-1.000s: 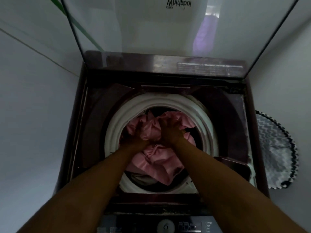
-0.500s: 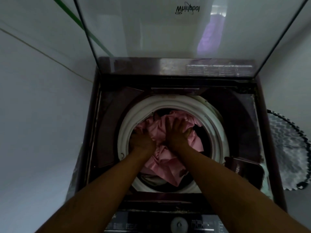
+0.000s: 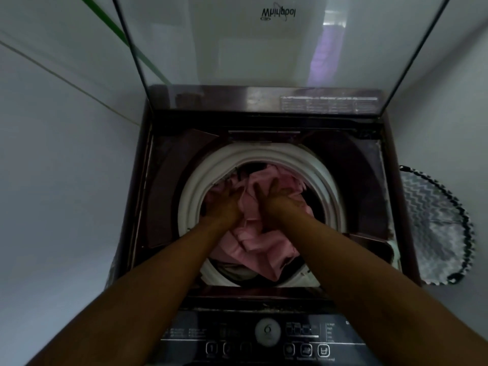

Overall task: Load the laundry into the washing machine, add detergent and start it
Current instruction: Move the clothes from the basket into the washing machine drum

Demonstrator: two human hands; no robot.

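A dark maroon top-loading washing machine [image 3: 163, 180] fills the middle of the view, its glass lid [image 3: 264, 48] standing up at the back. Inside the white drum ring [image 3: 192, 186] lies crumpled pink laundry [image 3: 264, 244], with a darker item under it at the front. Both my hands are inside the drum on the pink cloth. My left hand [image 3: 224, 204] lies flat on its left part. My right hand [image 3: 277, 199] presses on the cloth with fingers spread. Whether either hand grips the fabric is unclear.
The control panel [image 3: 266, 336] with a round dial and a row of buttons runs along the near edge. White walls close in on the left and right. A grey zigzag-patterned laundry basket [image 3: 433, 228] stands to the right of the machine.
The view has shifted so the machine sits more to the right and the control panel shows more. My hands stay on the pink laundry, pushed slightly deeper into the drum.
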